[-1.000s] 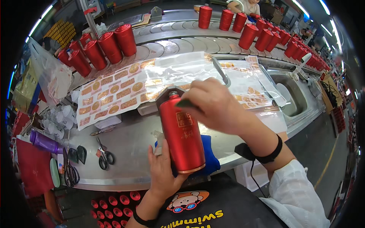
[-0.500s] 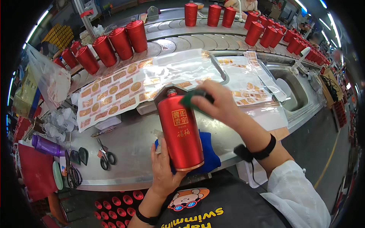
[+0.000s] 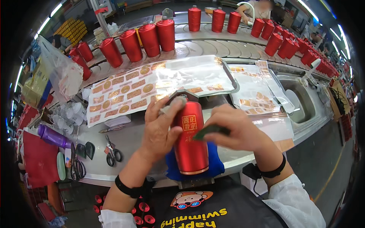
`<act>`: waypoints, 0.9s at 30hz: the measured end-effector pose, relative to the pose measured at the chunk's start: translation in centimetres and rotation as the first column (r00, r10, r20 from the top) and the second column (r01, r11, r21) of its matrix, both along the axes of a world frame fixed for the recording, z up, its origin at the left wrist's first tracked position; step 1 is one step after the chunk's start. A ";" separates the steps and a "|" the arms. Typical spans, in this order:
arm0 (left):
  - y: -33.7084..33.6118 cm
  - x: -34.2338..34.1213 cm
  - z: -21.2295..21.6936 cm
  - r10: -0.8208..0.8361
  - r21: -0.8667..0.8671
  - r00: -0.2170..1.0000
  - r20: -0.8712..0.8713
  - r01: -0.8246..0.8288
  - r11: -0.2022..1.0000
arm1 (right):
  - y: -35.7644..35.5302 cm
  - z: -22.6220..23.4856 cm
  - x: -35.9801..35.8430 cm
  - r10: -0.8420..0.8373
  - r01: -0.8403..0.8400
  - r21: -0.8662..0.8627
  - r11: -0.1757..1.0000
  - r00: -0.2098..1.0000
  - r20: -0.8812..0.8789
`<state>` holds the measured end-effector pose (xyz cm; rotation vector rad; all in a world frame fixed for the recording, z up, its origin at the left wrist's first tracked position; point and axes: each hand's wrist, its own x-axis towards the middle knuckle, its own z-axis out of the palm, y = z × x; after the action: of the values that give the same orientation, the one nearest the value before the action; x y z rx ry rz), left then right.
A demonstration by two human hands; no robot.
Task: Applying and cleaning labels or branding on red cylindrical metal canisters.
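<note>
A red metallic bottle (image 3: 194, 155) with gold lettering lies tilted on a blue cloth (image 3: 215, 161) at the table's front edge, its neck pointing away from me. My left hand (image 3: 161, 127) holds its upper left side, fingers curled over the shoulder by the neck. Something greyish covers a fingertip there and partly hides the neck. In my right hand (image 3: 237, 129) is a dark green flat scraper (image 3: 213, 131), its tip against the bottle's front at the lower gold characters. Behind the bottle's top stands a dark angular holder (image 3: 182, 92).
Sheets of gold stickers (image 3: 125, 89) cover the table beyond. Scissors (image 3: 112, 152), dark green pieces (image 3: 85, 150) and a purple bottle (image 3: 53, 136) lie left. A sink (image 3: 304, 108) is at right. Red bottles (image 3: 151, 40) line the conveyor (image 3: 197, 47), with a person (image 3: 258, 10) behind.
My left hand has moved from the bottle's base up to its shoulder. The bottle now rests on the cloth. My right hand has brought the scraper down from the shoulder to the lower characters.
</note>
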<state>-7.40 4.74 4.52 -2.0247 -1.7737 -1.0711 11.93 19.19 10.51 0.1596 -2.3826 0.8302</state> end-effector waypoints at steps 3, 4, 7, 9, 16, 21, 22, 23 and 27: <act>1.2 -0.1 -1.2 0.192 -0.168 0.788 0.585 -0.114 0.979 | 0.9 0.0 -2.4 -0.065 0.059 0.105 0.993 0.996 0.058; 1.8 -0.2 -1.4 0.175 -0.141 0.800 0.574 -0.114 0.983 | 1.8 -0.1 -3.1 -0.250 0.241 0.167 0.956 0.968 0.031; 3.6 -0.6 -1.6 0.129 -0.095 -0.093 0.987 0.309 0.946 | 5.9 0.1 -3.7 -0.322 0.325 0.151 0.933 0.946 -0.049; 5.0 -1.2 -1.2 0.194 -0.021 -0.300 0.934 0.498 0.867 | 9.3 0.5 -4.3 -0.276 0.290 0.149 0.945 0.955 -0.105; 4.0 -1.8 1.5 0.280 -0.181 -0.057 0.958 0.637 0.749 | 26.7 2.9 -14.6 -0.509 0.510 0.232 0.828 0.858 -0.066; -2.0 -1.7 5.6 0.123 -0.291 0.492 0.862 0.280 0.915 | 37.2 2.1 -25.9 -0.721 0.624 0.454 0.636 0.690 0.062; -3.3 -1.7 6.3 0.107 -0.292 0.597 0.795 0.221 0.931 | 38.8 1.4 -27.5 -0.744 0.656 0.440 0.614 0.667 0.044; -4.7 -0.8 6.7 0.099 -0.217 0.603 0.792 0.127 0.968 | 40.8 1.0 -28.7 -0.741 0.630 0.464 0.622 0.666 0.088; -11.0 5.0 6.7 0.420 -0.166 0.518 0.745 -0.467 0.869 | 49.0 -0.8 -29.6 -0.572 0.528 0.223 0.819 0.781 0.251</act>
<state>-2.43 -6.30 11.21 -0.9387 -2.4019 -1.9180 -17.67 68.18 9.72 -0.6410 -2.5611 0.4186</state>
